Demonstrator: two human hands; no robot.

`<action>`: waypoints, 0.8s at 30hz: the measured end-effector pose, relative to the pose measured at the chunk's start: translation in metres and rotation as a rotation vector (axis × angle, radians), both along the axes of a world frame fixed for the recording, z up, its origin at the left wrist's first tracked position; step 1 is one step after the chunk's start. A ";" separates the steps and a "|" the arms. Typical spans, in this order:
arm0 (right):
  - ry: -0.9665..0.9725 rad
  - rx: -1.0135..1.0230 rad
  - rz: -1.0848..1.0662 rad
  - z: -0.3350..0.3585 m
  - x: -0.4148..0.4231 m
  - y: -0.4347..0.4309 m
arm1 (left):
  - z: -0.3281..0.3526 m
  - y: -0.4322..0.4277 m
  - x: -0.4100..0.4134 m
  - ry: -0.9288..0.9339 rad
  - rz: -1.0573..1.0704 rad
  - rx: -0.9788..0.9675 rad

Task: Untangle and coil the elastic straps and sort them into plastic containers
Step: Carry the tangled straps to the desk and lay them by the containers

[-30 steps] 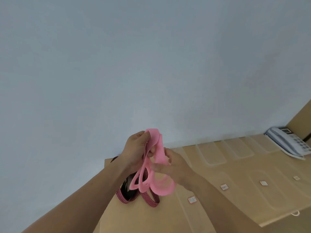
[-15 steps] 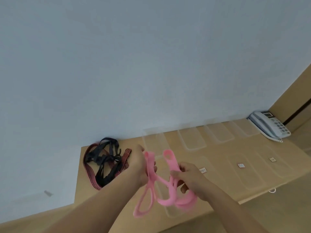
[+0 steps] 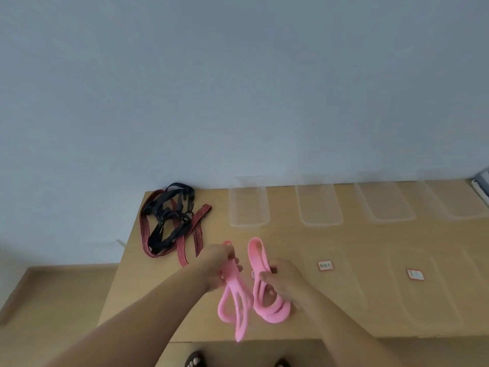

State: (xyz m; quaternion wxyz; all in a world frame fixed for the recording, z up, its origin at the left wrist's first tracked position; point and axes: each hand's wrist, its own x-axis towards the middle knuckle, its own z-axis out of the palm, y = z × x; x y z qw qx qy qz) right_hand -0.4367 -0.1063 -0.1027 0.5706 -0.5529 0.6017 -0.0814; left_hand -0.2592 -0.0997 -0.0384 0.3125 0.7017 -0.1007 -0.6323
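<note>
A pink elastic strap [image 3: 255, 292] hangs in loops between both hands above the wooden table [image 3: 304, 239]. My left hand [image 3: 219, 266] grips its left bundle of loops. My right hand [image 3: 283, 280] pinches the right bundle, whose top loop sticks up. A tangle of black and red-striped straps [image 3: 169, 223] lies at the table's far left corner. Several clear plastic containers [image 3: 248, 205] stand in a row along the back edge by the wall.
Clear lids with small red-bordered labels [image 3: 325, 265] lie on the table's right half. A telephone [image 3: 483, 186] sits at the far right edge. The floor and my feet [image 3: 195, 361] show below the table's front edge.
The view has tilted down, so the table and containers show more fully. My hands have pulled the pink strap apart into two separate bundles of loops, lower over the table.
</note>
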 end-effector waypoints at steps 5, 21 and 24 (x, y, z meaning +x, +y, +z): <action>0.163 -0.223 0.077 -0.005 0.002 0.003 | -0.005 0.002 -0.006 0.019 0.016 -0.050; -0.164 -0.099 -0.176 0.007 0.011 0.011 | -0.041 -0.015 -0.016 -0.007 -0.060 -0.181; 0.024 -0.224 -0.089 -0.006 0.016 0.011 | -0.052 -0.009 -0.014 -0.264 -0.280 -0.231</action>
